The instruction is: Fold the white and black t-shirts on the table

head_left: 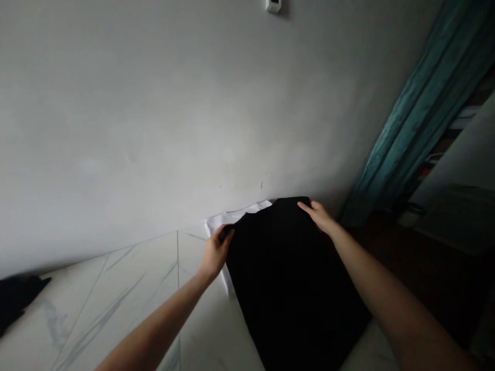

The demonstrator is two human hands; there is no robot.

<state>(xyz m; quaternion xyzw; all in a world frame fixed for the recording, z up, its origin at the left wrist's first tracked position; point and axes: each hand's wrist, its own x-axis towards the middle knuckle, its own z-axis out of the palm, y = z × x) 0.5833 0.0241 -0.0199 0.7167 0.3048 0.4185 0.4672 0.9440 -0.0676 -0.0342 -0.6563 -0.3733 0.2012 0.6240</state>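
Locating the workpiece: a folded black garment (290, 288) lies flat on a white marble-pattern tabletop (116, 304), its upper end set close to a grey plastered wall (154, 129) at 12 o'clock. Its long axis runs from about 12 o'clock at the wall to about 6 o'clock, where the lower end passes out of view. Both hands are at the upper end. The right hand (319, 216) is nearer the upper edge, at about 1 o'clock from the garment's centre; it is open, with fingers extended and resting on the top corner. The left hand (214, 252) stands at the garment's left edge, at about 10 o'clock; it is closed, with fingers curled and pinching a fold of the black fabric. Garment condition: matt black, lying flat, squared at the top, with no print visible; finer detail is lost in shadow. A white cloth (232, 219) lies beneath it, showing as a strip past the upper left edge. Other items: a dark cloth (15, 304) at the table's 9 o'clock margin, a teal curtain (421, 113) at 2 o'clock, a small white wall fitting (273, 5) at 12 o'clock, and a dark floor (425, 268) right of the table.
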